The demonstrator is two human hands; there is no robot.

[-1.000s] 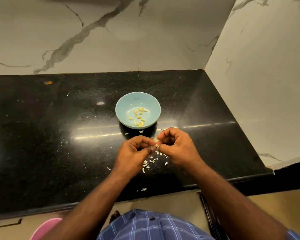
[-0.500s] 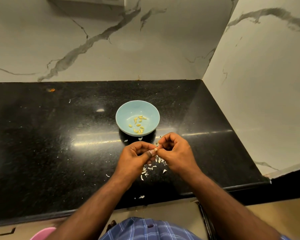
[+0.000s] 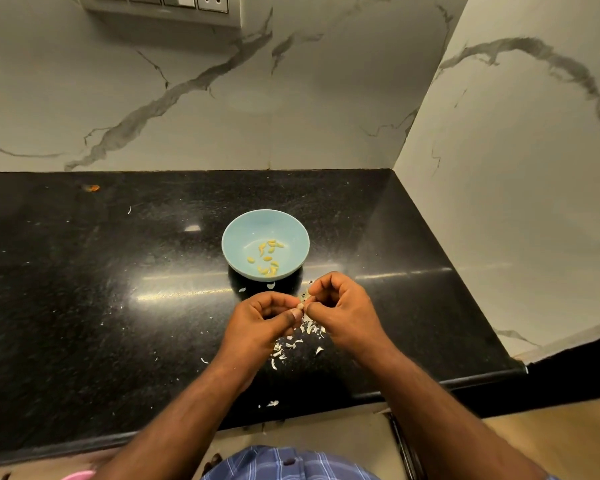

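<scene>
Both grips were pinched down small and tight. The left hand [image 3: 260,323] held a tiny pale seed [image 3: 300,306] between thumb and forefinger, and the right hand [image 3: 343,313] came in from the other side, thumb and forefinger nipping the same seed with the rest of its fingers curled in. Whether the shell had split was too small to tell. The seed hung between the two hands, just above the worktop [image 3: 84,306] and just short of the bowl [image 3: 230,237].

Right under the hands lay a scatter of white husk bits [image 3: 291,344], with a few strays nearer the front edge. Just beyond the knuckles stood the pale blue bowl, a small handful of yellow kernels [image 3: 267,256] lying in its bottom.

So the shelling looked well under way, by my reading: a fair pile of husks down, kernels banked, and one seed in hand whose kernel was not yet in the bowl. No stock of unshelled seeds showed anywhere, so how many were left could not be told.

Behind it all rose the marble wall, with a switch panel [image 3: 163,5] at the top.
</scene>
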